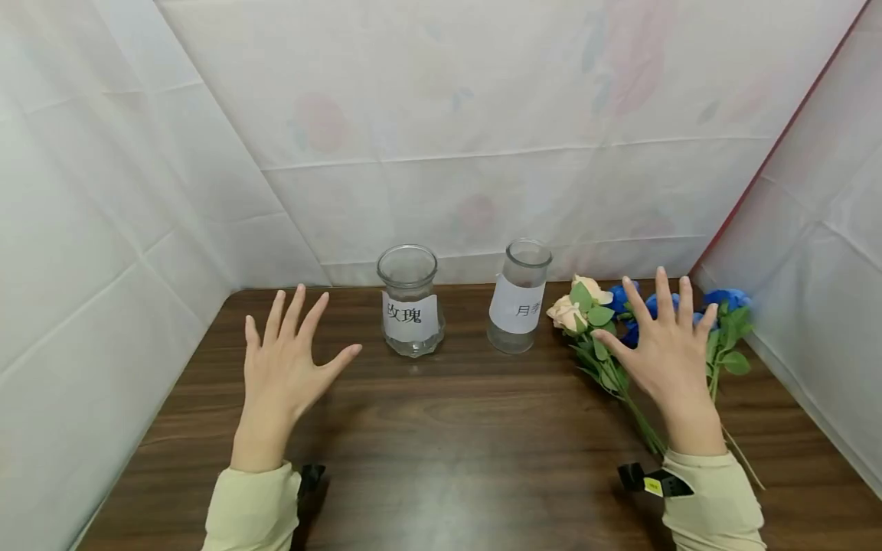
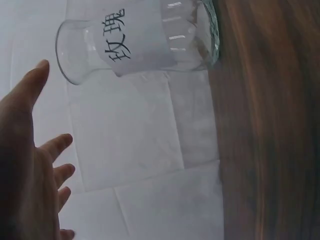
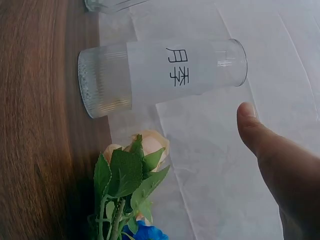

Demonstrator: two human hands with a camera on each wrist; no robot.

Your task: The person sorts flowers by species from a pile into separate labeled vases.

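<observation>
Hands [image 1: 285, 371] [image 1: 667, 352] spread, 2 labelled glass vases [image 1: 413, 320] [image 1: 517, 306], flowers [image 1: 570, 314] outside both

Curtained tabletop booth; wider building type cannot be told. Table [image 1: 441, 444], dark wood-grain top. Back edge: pale cloth backdrop [image 1: 427, 92], creased, faded floral print. Left edge: white sheet [image 1: 83, 199]. Right edge: white hanging [image 1: 820, 184]; red strip [image 1: 779, 138] rising near far right corner.

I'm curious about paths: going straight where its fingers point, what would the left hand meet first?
The left hand would probably meet the white cloth behind the table; the flared glass vase seems off to its right, though depth is unclear.
</observation>
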